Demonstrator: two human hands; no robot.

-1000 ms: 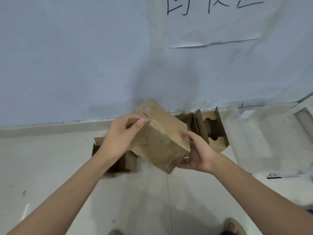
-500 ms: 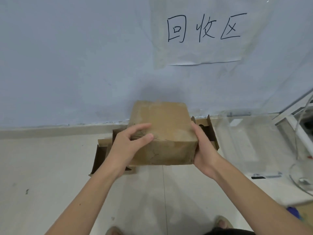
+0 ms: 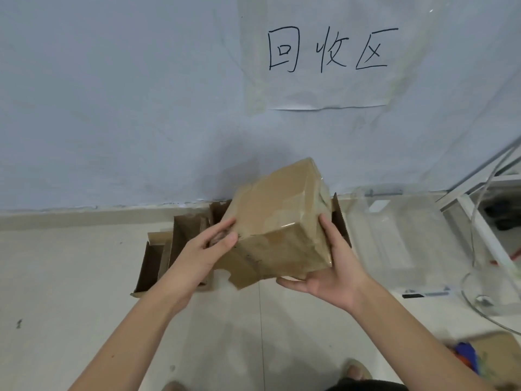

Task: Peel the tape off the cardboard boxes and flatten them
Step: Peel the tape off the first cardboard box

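Box (image 3: 277, 221) at frame ctr, tilted up-right; L hand (image 3: 207, 249) & R hand (image 3: 335, 275) both grip it, taped face twd camera.

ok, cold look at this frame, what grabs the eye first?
The taped cardboard box, held up at centre frame between the left hand and the right hand. Next, the paper sign with handwritten characters, on the wall above. Opened cardboard boxes sit on the floor behind.
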